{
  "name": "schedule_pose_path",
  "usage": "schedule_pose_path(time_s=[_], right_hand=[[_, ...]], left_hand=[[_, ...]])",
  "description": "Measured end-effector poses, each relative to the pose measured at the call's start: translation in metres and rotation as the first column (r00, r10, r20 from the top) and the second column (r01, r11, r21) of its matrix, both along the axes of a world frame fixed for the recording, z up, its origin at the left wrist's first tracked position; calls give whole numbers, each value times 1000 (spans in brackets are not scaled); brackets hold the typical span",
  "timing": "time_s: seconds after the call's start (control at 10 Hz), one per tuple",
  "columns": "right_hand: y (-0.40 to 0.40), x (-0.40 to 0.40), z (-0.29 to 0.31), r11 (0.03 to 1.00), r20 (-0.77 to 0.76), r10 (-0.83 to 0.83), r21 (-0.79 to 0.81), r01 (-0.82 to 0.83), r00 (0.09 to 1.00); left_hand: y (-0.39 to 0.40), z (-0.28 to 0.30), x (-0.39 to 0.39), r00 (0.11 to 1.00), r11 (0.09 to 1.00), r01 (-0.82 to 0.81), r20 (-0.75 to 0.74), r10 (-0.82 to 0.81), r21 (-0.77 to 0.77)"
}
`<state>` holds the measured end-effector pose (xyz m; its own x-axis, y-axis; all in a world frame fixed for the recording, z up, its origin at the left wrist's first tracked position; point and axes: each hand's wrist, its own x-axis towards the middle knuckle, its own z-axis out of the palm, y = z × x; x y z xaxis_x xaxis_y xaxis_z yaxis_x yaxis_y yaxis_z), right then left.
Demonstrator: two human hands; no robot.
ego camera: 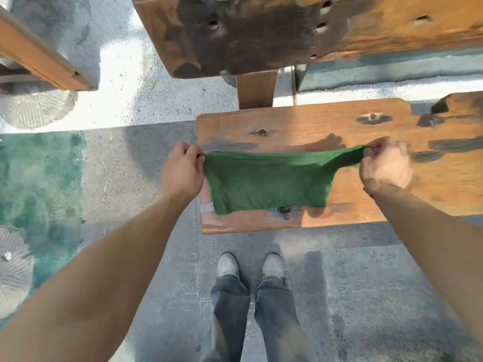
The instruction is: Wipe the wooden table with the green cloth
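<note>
Green cloth (pixel 266 178) held stretched between both hands, above the wooden bench (pixel 326 131).

Left hand (pixel 181 171) pinches the cloth's left top corner, fingers curled on it. Right hand (pixel 385 165) pinches the right top corner, slightly blurred. Cloth hangs slack in the middle, lower edge over the bench's near plank; can't tell if it touches the wood. Wooden table (pixel 287 30) sits beyond the bench, dark stained patch on top. Person's grey shoes (pixel 251 266) on the concrete below.
</note>
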<state>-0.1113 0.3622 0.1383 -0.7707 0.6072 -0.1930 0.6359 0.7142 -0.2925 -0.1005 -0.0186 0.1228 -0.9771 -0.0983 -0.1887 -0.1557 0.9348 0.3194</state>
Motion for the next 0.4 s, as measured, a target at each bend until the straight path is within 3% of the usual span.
schedule_pose_path(time_s=[0.2, 0.4], right_hand=[[-7, -38, -53, 998, 22, 46, 31, -47, 999], [-9, -45, -61, 993, 53, 114, 24, -115, 992]], left_hand=[[5, -56, -42, 999, 999, 27, 45, -26, -26], [9, -65, -59, 990, 1000, -27, 137, 25, 8]])
